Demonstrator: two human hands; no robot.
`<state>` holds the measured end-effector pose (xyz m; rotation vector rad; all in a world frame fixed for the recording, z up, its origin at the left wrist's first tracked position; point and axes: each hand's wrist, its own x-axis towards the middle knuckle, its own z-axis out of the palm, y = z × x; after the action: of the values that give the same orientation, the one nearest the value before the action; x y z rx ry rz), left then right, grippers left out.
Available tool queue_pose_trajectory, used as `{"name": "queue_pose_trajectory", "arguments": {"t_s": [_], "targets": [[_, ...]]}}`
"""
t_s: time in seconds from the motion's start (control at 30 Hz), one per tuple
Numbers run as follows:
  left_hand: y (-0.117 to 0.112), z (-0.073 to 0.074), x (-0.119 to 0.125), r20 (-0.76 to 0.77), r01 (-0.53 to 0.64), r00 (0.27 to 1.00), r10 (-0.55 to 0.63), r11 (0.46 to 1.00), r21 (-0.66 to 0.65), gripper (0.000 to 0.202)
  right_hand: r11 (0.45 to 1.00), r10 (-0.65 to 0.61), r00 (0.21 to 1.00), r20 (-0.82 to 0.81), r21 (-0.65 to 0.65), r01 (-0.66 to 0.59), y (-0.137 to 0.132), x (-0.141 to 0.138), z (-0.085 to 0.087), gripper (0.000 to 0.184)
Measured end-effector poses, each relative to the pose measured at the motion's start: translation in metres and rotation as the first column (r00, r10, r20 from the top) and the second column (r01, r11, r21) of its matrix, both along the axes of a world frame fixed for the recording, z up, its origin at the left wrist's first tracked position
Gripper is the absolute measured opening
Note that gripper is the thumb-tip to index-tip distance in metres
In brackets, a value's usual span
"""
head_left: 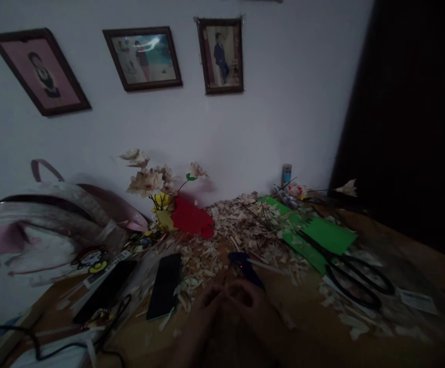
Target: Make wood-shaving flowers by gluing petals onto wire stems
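Diagonally set — dark blue tool (245, 268) tapering down-right, past left hand (209, 301) and right hand (247, 301) — fingers (241, 292) curled, grip unclear

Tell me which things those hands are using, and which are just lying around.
Probably in use: left hand, right hand, dark blue tool, wood shavings, green card, black scissors.

Just lying around: black phone, white bag, framed pictures, blue can.

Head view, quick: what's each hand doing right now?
Left hand: closed, fingers curled; anything held is too dark to tell.
Right hand: closed, fingers curled; anything held is too dark to tell.
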<state>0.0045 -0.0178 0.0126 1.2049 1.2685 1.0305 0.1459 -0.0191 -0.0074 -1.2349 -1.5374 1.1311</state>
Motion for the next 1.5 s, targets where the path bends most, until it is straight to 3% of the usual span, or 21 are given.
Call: {"name": "queue_pose_trajectory", "arguments": {"t_s": [0.2,0.47,0.6,0.83,1.03,1.2,1.33,1.5], "targets": [[-0.003,0.004,0.001,0.063,0.005,0.998,-0.006,1.0,0.014,0.019,0.993,0.014,0.996,0.087,0.114,-0.024,-0.003,0.001,0.008,0.021],[0.002,-0.01,0.0,0.126,0.014,0.992,-0.015,1.0,0.013,0.021,0.98,0.061,0.994,0.086,0.182,-0.076,-0.002,0.004,0.008,0.028],[0.002,-0.013,0.003,0.115,-0.001,0.993,-0.002,1.0,0.025,0.024,0.986,0.069,0.994,0.085,0.146,-0.081,-0.004,0.005,0.006,0.028],[0.002,-0.007,0.003,-0.104,-0.041,0.993,0.055,0.991,0.126,0.03,0.99,0.057,0.998,0.042,0.13,-0.062,-0.002,0.004,0.009,0.026],[0.002,-0.012,0.001,-0.088,-0.024,0.996,0.035,0.992,0.127,0.028,0.999,0.046,0.999,-0.024,-0.005,-0.046,0.0,0.004,0.008,0.027],[-0.001,-0.003,0.002,-0.091,-0.001,0.996,0.01,0.995,0.102,0.021,0.995,0.018,0.996,-0.087,-0.101,-0.027,0.0,0.005,0.008,0.03],[-0.002,0.001,0.002,-0.098,-0.011,0.995,0.021,0.995,0.104,0.019,0.995,0.018,0.994,-0.112,-0.096,-0.029,0.001,0.004,0.01,0.027],[0.001,-0.012,-0.001,-0.11,0.007,0.994,0.009,0.988,0.153,0.019,0.996,0.03,0.998,-0.053,-0.08,-0.034,0.001,0.002,0.008,0.028]]}}
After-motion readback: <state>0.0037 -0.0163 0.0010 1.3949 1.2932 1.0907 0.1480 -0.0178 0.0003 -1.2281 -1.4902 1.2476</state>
